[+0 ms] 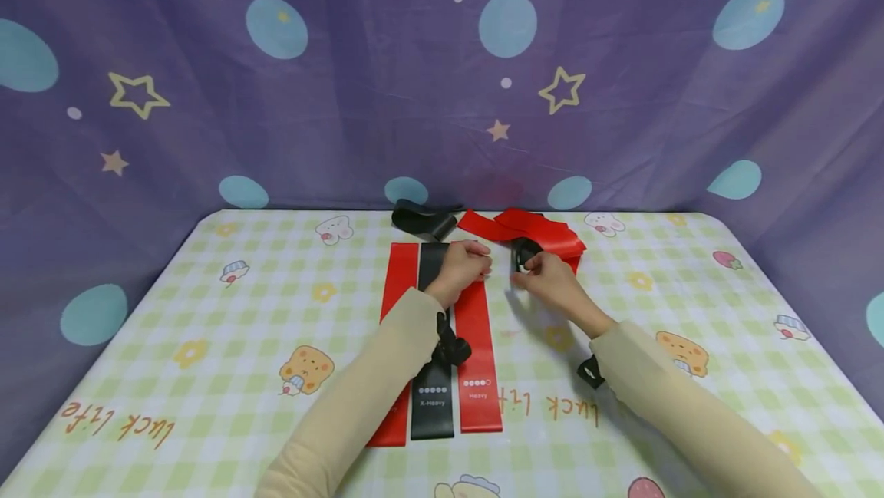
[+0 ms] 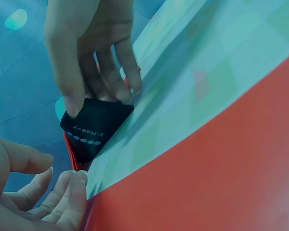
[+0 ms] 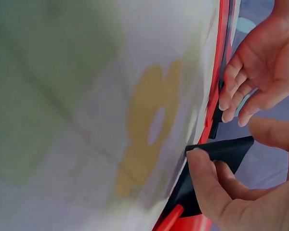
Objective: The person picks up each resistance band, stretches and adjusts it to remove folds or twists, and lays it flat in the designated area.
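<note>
Your right hand (image 1: 549, 277) pinches a black band (image 2: 95, 129) just right of the three flat bands (image 1: 442, 344), your left hand (image 1: 461, 269) rests loosely curled on them holding nothing, and a careless tug could likely drag the red pile (image 1: 535, 233) along.

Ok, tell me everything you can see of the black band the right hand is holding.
The black X-Heavy resistance band is a flat, matte strip of rubbery-looking material, printed in white with "X-Heavy" and a row of dots. The right hand pinches its folded end between thumb and fingers, holding it just above the checked tablecloth, in front of the red bands heaped at the table's far edge. The left hand is beside it, not touching.
</note>
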A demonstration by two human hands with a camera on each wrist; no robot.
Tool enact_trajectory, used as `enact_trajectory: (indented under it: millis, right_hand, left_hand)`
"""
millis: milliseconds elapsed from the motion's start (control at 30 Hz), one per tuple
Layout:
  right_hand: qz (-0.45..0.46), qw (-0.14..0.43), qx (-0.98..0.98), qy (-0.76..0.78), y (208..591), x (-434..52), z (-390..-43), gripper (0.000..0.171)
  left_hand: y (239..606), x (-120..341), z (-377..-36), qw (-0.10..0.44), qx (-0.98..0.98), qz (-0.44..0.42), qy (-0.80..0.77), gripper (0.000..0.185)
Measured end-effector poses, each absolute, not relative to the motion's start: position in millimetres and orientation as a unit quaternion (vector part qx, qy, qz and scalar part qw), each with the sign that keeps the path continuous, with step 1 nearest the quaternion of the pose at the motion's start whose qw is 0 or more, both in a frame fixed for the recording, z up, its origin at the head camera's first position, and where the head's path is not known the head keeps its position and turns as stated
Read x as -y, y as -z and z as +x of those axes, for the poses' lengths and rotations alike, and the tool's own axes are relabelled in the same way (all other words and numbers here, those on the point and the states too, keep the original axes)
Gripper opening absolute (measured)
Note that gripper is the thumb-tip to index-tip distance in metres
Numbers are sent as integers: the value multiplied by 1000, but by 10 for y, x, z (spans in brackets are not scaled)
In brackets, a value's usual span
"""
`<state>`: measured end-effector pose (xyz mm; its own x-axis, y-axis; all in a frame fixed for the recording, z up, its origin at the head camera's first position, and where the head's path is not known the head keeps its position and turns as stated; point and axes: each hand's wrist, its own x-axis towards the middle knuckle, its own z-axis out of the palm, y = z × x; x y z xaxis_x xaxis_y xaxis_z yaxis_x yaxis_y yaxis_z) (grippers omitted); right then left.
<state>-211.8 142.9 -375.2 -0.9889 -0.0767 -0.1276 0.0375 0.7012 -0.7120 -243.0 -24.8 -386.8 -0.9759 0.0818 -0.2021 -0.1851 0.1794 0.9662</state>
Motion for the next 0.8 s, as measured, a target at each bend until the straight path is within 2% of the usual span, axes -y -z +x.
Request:
enact_trajectory:
  millis: [233,633,800]
  right_hand:
    - [-10,61,-910,409,3714,-1386,-2179,33]
    - [74,122,-696,704,3739,-1346,-2157,44]
    - [88,139,-618,769,3771,-1329,-2084,44]
  left_hand:
    - [3888,176,-2371,132,-748,-37,-649,27]
    - [3846,103,-2320,163,-710,-63,-683,32]
    - [3795,102,-2308,143,-685,-61,-712,35]
